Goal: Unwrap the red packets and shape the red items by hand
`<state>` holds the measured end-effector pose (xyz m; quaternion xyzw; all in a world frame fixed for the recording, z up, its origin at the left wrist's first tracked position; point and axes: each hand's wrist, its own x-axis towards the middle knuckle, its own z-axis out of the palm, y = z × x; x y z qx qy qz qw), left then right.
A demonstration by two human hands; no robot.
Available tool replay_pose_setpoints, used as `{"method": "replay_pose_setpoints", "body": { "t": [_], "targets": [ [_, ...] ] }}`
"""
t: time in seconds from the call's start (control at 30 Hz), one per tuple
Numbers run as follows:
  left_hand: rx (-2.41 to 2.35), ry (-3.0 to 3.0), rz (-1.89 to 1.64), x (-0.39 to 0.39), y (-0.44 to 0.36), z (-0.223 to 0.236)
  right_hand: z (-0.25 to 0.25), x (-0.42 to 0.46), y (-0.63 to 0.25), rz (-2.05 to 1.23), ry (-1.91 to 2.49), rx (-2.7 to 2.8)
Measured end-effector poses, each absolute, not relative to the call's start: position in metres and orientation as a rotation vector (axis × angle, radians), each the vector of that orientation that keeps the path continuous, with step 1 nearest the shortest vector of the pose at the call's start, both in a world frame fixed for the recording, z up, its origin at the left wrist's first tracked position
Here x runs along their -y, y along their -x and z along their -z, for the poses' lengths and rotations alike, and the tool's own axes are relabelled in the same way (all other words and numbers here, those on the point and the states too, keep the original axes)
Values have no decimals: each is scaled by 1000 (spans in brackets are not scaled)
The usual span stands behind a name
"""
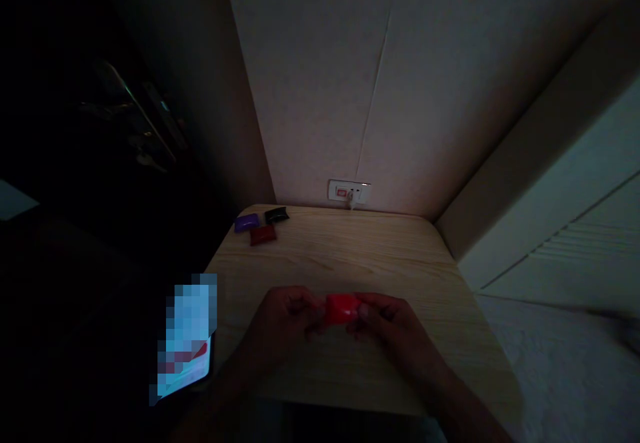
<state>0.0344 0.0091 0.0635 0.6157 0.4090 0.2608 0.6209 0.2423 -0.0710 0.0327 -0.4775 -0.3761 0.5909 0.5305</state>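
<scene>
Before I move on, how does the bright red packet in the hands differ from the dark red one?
The bright red packet is held at its ends by the left hand and right hand; the dark red packet lies untouched on the table.
The bright red packet looks vivid, the dark red packet deeper and duller.
Both are small, shiny and pillow-like.

Dim light. Pale wall (pixel 310 83) with socket (pixel 349 191) above wood-grain tabletop (pixel 350 249). Dark door (pixel 65 143) with handle, left; pale floor (pixel 560 363), lower right.
</scene>
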Motion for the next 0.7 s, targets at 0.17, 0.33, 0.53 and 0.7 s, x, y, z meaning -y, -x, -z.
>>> {"method": "replay_pose_setpoints", "body": {
  "t": [0.17, 0.33, 0.53, 0.7],
  "targets": [
    [-1040, -1427, -626, -4, -38, -62, -35, 74, -239, -1448, 1074, 801],
    [-1048, -1750, -653, 6, -39, -70, -40, 75, -241, -1394, 1136, 833],
    [-1033, -1859, -663, 3, -39, -69, -49, 74, -242, -1250, 1263, 959],
    [-965, -1624, -701, 1, -39, -65, -53, 75, -243, -1143, 1292, 978]
  ]
}}
